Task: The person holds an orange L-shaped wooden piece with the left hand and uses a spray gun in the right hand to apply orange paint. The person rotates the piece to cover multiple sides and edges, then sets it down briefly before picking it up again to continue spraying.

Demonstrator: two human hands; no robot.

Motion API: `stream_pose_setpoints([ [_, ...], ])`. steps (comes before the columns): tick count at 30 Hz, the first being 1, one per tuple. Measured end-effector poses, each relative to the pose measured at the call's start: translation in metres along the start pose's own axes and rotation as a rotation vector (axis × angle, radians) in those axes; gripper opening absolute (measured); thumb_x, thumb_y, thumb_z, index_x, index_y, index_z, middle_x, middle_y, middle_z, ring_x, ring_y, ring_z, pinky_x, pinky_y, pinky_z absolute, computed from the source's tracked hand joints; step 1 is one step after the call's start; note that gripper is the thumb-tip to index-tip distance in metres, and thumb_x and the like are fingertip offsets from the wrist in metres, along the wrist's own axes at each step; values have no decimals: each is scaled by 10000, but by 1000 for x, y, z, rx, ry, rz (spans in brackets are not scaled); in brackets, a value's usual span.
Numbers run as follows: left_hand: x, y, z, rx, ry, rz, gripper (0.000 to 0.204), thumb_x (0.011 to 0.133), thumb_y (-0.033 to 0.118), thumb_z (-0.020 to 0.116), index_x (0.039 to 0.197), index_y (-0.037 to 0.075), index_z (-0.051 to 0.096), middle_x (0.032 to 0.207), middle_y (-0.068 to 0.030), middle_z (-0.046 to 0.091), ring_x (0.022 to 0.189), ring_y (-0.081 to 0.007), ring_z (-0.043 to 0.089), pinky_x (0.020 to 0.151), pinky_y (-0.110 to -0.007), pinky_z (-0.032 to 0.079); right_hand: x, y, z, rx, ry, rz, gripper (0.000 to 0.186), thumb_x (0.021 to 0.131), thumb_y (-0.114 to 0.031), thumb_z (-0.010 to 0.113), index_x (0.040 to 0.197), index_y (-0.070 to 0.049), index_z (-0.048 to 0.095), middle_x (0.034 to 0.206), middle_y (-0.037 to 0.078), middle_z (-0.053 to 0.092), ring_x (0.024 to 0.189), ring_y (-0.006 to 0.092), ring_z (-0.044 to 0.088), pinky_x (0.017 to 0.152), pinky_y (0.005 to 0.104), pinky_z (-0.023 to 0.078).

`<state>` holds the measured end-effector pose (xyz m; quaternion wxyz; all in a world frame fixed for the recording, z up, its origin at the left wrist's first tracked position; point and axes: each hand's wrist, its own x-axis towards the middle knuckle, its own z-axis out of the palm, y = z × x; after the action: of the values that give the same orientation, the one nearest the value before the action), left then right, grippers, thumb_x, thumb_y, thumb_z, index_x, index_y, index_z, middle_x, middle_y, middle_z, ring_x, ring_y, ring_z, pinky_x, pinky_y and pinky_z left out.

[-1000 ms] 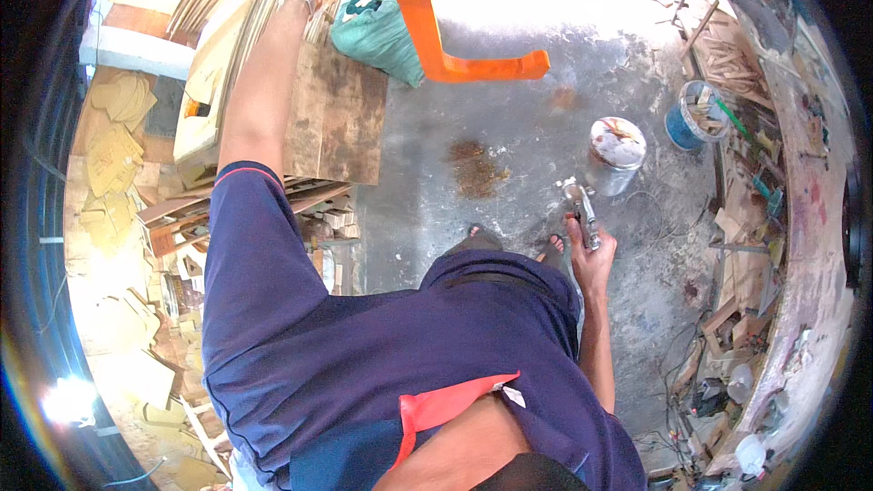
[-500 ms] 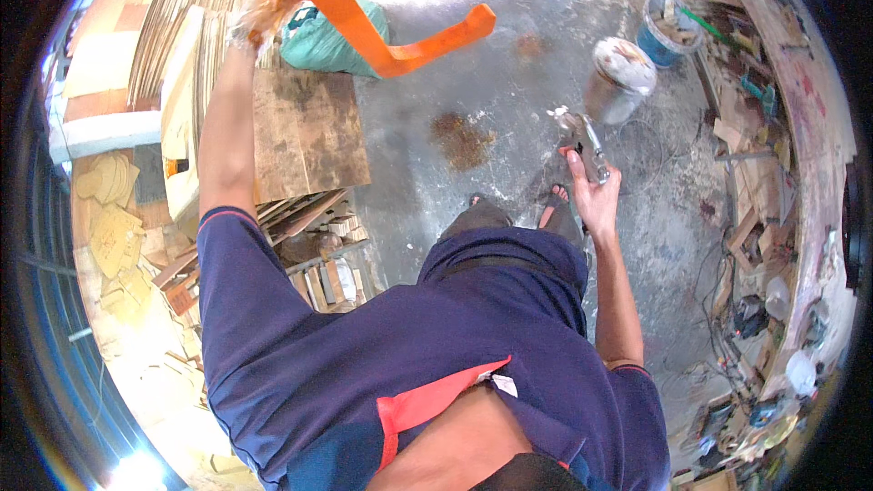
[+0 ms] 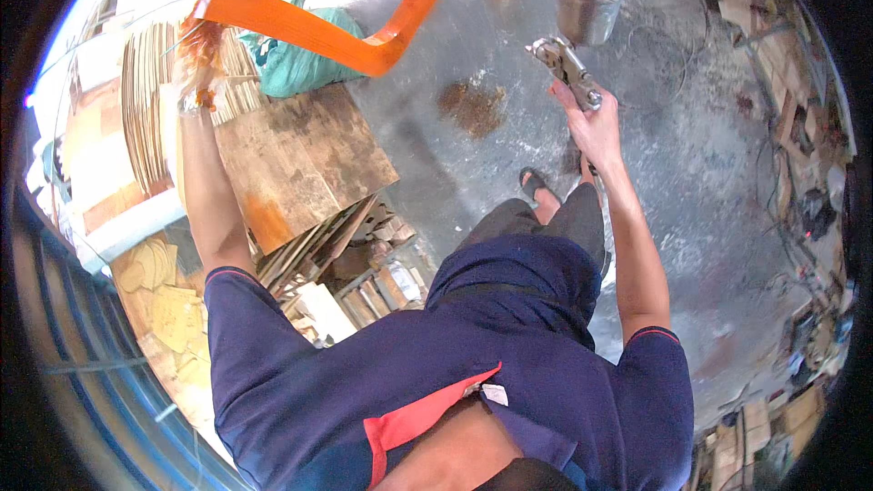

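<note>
Raised at the far left, my left hand [image 3: 198, 64] wears a clear plastic covering stained orange. It is closed on one end of a bent, bright orange furniture piece [image 3: 309, 29], which stretches out to the right and turns up at its far end. My right hand [image 3: 595, 129] is wrapped round the handle of a metal spray gun [image 3: 564, 64], whose front points up and to the left. The gun is apart from the orange piece. Just beyond it stands a paint-smeared metal can [image 3: 589, 9] on the floor.
A green sack [image 3: 305, 68] lies behind a stained wooden board [image 3: 309, 159] on the left. Thin wood sheets [image 3: 145, 109] are stacked beside it, with offcuts [image 3: 377, 286] below. Scraps and cables [image 3: 809, 218] line the right side. The grey floor [image 3: 509, 27] has a brown patch.
My left hand and the orange piece have shifted left, and the piece has turned. The view has swung round; my feet have stepped. The spray gun stays in my right hand.
</note>
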<state>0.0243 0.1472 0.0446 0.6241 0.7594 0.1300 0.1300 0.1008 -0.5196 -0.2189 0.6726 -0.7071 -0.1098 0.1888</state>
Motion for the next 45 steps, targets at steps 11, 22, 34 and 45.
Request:
stream_pose_setpoints([
  [11,8,8,-12,130,-10,75,391,1056,208,519,1391,9,482,1368,-117,562,1243,-222,559,1091,-368,466,-47,11,80,157,-323,153,341,967,-347,708,844,-31,673,684,-37,573,642,54,471,564,264,368],
  [22,-15,14,-31,184,1,89,336,1062,192,513,1350,18,514,1326,-105,586,1192,-209,581,1064,-358,478,-5,38,118,247,-237,124,437,942,-398,726,751,-25,601,633,-27,528,621,92,450,566,314,386],
  [34,-17,31,-52,167,-311,21,282,1059,183,535,1299,35,554,1235,-72,624,1126,-179,603,998,-322,497,75,58,107,-20,154,-183,365,918,-378,738,937,-16,696,754,101,658,670,250,592,639,384,479],
  [45,-60,45,33,130,-151,21,297,1053,193,552,1313,51,555,1205,-62,632,1081,-160,614,955,-303,513,79,64,95,-116,218,-268,367,910,-380,744,1009,-28,714,781,145,693,694,284,619,656,393,503],
])
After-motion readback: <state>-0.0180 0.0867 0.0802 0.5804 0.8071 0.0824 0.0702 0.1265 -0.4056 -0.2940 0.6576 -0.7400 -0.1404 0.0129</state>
